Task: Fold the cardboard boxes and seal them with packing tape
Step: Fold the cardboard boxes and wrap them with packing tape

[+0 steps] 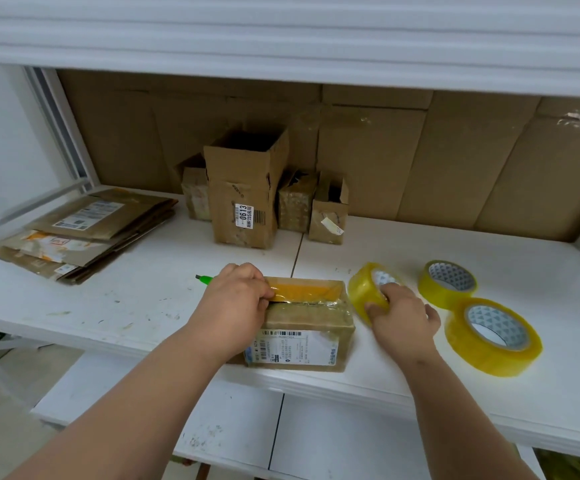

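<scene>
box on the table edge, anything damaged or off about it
The cardboard box under the left hand still gapes: a dark slit runs along its top beneath the stretched tape strip. Its old tape is wrinkled. The tall open box behind looks creased and torn at its edges.

2 bare forearms, no sleeves, left hand (234,299) & right hand (402,315) ungloved

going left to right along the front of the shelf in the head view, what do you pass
green cutter → left hand → cardboard box → tape roll in use → right hand → large tape roll
</scene>
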Demonstrator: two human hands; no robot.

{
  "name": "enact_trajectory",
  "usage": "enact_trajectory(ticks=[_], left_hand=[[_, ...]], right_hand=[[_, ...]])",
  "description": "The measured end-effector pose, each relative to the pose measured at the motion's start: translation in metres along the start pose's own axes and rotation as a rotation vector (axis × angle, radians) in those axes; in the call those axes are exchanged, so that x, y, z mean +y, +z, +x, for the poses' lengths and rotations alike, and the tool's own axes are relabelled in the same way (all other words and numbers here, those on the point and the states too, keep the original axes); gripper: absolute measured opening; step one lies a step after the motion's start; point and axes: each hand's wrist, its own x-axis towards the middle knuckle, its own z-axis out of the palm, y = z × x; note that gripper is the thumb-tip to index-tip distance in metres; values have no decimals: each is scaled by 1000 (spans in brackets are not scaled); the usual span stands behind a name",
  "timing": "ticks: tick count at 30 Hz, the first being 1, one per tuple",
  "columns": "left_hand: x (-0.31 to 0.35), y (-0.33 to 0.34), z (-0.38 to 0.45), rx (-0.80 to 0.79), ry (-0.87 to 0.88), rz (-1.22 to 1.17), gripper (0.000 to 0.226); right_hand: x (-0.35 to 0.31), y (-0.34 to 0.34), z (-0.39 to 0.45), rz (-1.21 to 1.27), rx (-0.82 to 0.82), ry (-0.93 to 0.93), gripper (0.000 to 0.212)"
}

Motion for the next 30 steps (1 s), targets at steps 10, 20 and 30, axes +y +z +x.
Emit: enact_trajectory(ticks=[10,20,30], left_hand=[[1,-9,6,-91,-238,-194,17],[-5,-17,-16,-5,-241,-711,22],[0,-16,-16,46,-214,-586,14]], right_hand=[[-66,-46,-36,527,-50,-461,26],[-76,-12,-49,119,2,-690,25],[-77,-11,-48,58,32,-722,28]])
